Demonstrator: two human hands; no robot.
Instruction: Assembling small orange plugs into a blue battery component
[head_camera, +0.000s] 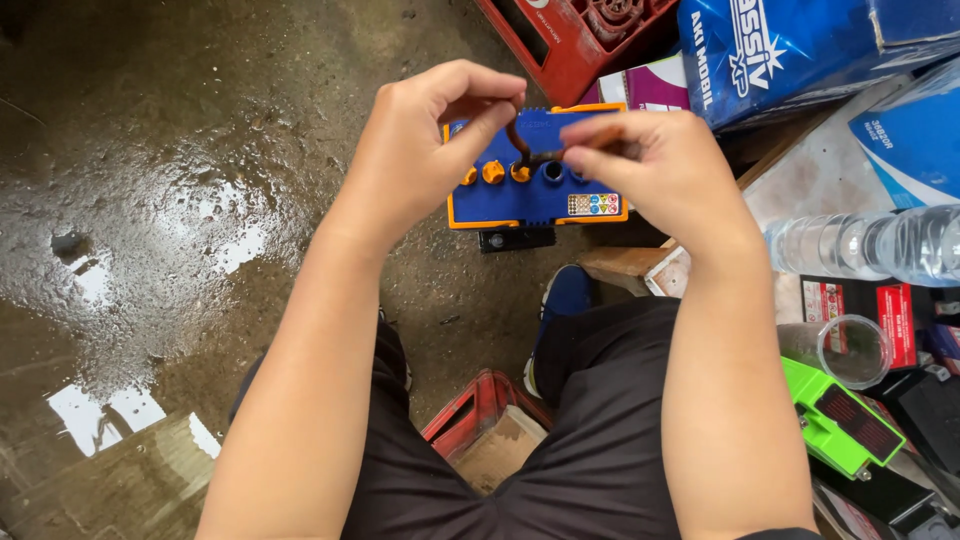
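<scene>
In the upper middle of the frame you hold a short dark curved tube (522, 146) between your two hands. Your left hand (435, 140) pinches one end with thumb and forefinger; your right hand (660, 165) pinches the other, fingers closed. Both wrists are raised above the blue and orange battery (530, 195) standing on the wet floor (170, 200). A clear bottle (870, 245) lies at right.
</scene>
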